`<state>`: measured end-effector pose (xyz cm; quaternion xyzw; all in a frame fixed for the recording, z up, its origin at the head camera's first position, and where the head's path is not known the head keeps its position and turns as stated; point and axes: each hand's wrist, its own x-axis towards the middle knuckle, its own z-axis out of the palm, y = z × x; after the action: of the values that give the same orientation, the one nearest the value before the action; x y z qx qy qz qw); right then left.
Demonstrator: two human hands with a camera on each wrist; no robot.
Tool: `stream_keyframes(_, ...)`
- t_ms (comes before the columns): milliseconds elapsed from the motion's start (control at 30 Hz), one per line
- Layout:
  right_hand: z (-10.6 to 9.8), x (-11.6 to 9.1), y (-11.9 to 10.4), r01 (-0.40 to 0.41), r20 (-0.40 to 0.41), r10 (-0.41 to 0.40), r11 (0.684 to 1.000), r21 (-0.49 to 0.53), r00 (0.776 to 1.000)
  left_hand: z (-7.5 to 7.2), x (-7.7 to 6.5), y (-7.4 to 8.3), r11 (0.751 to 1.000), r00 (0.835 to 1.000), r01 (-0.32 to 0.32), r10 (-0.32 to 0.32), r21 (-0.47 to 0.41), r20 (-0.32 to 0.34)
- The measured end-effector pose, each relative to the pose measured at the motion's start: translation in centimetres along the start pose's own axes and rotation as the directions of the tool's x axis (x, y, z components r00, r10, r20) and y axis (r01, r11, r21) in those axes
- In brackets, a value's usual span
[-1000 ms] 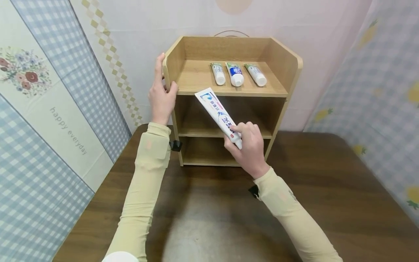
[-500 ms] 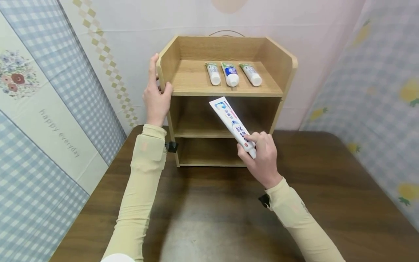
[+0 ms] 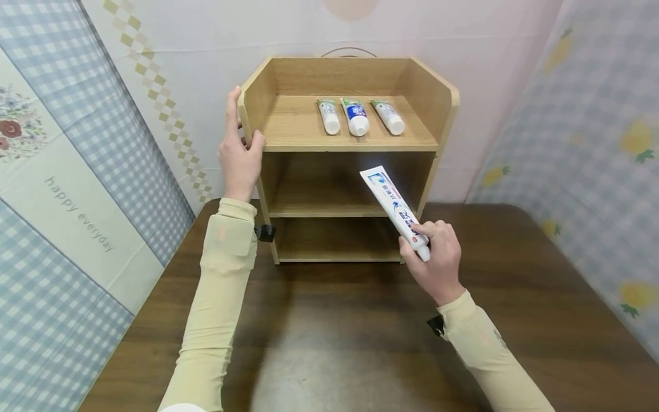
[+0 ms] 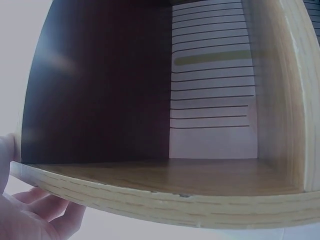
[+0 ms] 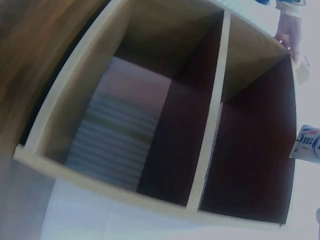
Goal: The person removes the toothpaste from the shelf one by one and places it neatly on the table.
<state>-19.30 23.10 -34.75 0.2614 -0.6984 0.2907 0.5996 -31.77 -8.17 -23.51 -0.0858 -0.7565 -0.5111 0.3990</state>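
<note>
My right hand (image 3: 436, 260) holds a white toothpaste tube (image 3: 392, 203) near its cap end, in front of the middle and lower compartments of a small wooden shelf (image 3: 355, 147). The flat end of that tube points up and to the left; part of the tube (image 5: 307, 144) shows at the right edge in the right wrist view. At the upper left side panel of the shelf, my left hand (image 3: 241, 163) grips the board, thumb at the front edge. Three toothpaste tubes lie side by side on the top level: a left one (image 3: 328, 116), a blue-and-white one (image 3: 355, 116) and a right one (image 3: 388, 117).
The shelf stands at the far end of a dark wooden table (image 3: 329, 337). A pale cloth backdrop (image 3: 226, 28) hangs behind it, with checked cloth (image 3: 67, 189) on the left. Through the shelf's open back, a striped surface (image 4: 212, 100) shows in the left wrist view.
My right hand has moved down and to the right with the toothpaste tube, away from the top level. The left hand keeps its grip on the side panel while the head view shifts slightly.
</note>
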Motion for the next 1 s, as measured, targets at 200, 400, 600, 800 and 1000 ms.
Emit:
stream_keyframes(200,-1.9,-1.3,1.4,0.021,0.025,-0.019,0.998,-0.060,1.000,-0.2,-0.1,0.0,1.000,1.000,0.009,-0.009,-0.001,0.005)
stream_keyframes(400,-4.0,-2.5,2.4,0.038,0.077,-0.028,0.991,-0.131,0.997,-0.2,0.0,0.0,1.000,1.000,0.010,-0.010,-0.004,0.006)
stream_keyframes(600,-5.6,-3.3,3.6,0.010,0.033,-0.005,0.985,-0.171,0.999,-0.1,0.1,0.0,1.000,1.000,0.015,-0.015,-0.001,0.014)
stream_keyframes(800,-6.4,-2.8,4.3,-0.077,-0.090,0.060,0.979,-0.191,0.994,-0.1,0.0,-0.1,1.000,1.000,0.013,-0.013,0.007,0.006)
stream_keyframes(1000,-7.1,-2.7,5.3,-0.160,-0.137,0.131,0.960,-0.232,0.982,0.0,0.1,-0.1,1.000,1.000,0.007,-0.007,0.011,0.004)
